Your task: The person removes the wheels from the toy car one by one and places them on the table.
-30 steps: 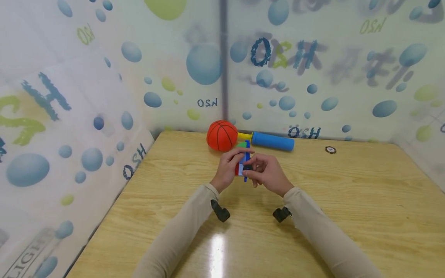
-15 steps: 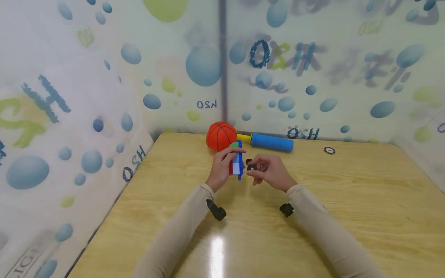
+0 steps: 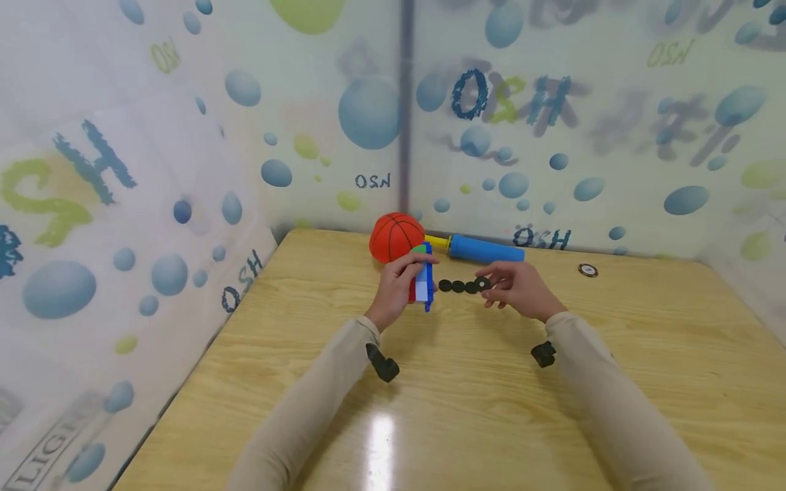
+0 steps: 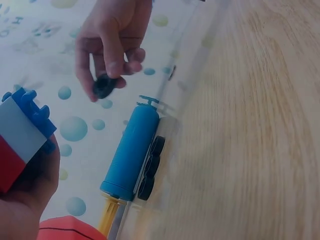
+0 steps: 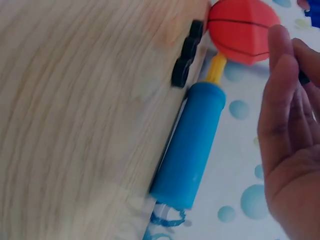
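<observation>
My left hand [image 3: 391,290] grips a toy built of blocks [image 3: 421,290], blue along one side with white, red and green parts. In the left wrist view, blue knobs stick out of the toy's blue side [image 4: 37,112]. My right hand [image 3: 522,290] pinches a small black toy wheel [image 3: 482,284] with a light spot at its centre, between thumb and fingers. Between the two hands, three more black wheels [image 3: 458,286] stand in a row on the table. Those wheels [image 5: 188,52] also show in the right wrist view, where fingers mostly hide the pinched one.
Behind my left hand lies a red ball [image 3: 396,236] with black basketball lines. A blue hand pump [image 3: 486,249] with a yellow end lies beside it. Farther right is a round dark-rimmed chip [image 3: 587,270]. A patterned wall [image 3: 295,204] borders the wooden table [image 3: 491,409].
My right hand has drawn away from the toy to the right, with a black wheel between its fingers. The row of wheels has come into sight. My left hand keeps hold of the toy.
</observation>
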A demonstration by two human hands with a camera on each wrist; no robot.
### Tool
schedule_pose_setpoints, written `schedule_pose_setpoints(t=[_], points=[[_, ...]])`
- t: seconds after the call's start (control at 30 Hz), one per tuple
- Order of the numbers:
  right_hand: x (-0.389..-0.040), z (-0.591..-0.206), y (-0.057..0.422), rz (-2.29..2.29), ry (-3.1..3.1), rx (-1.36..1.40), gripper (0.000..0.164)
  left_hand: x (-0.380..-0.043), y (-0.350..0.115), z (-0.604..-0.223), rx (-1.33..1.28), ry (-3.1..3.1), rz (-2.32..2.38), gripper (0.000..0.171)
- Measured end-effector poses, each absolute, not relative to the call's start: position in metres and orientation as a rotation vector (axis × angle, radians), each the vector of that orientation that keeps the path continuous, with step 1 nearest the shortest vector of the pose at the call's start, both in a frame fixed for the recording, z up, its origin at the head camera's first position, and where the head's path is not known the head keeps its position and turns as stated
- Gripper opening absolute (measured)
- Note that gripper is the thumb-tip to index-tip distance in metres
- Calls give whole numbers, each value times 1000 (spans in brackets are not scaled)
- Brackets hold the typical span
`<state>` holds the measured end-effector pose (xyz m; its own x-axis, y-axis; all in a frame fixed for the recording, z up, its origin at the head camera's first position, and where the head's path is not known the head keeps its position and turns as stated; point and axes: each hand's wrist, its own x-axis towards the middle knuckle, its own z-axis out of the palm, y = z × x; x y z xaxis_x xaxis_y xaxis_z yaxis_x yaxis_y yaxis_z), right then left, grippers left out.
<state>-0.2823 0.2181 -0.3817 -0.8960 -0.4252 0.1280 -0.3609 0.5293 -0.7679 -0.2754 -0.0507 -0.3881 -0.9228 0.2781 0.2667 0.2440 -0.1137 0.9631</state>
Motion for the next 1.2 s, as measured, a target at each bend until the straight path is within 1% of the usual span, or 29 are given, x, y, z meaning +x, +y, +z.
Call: schedule_pose_setpoints(t=[0.23, 0.47, 0.6, 0.83, 1.07, 1.2], points=[[-303, -391, 229, -1040, 2751, -577, 32, -275, -55, -389, 651, 2070, 2175, 34], [-322, -407, 228, -908, 2772, -472, 33, -273, -63, -394, 657, 2047, 2128, 33], [-328, -413, 231, -843, 2811, -457, 35, -273, -64, -394, 666, 2044, 2103, 33], [-334, -415, 234, -746, 2873, -451, 36, -275, -64, -390, 683, 2068, 2086, 33], [-333, -413, 230, -699, 2894, -434, 38, -275, -61, -392, 646, 2068, 2043, 32], [-331, -410, 227, -698, 2875, -421, 44, -275, -62, -392, 644, 2092, 2001, 33]])
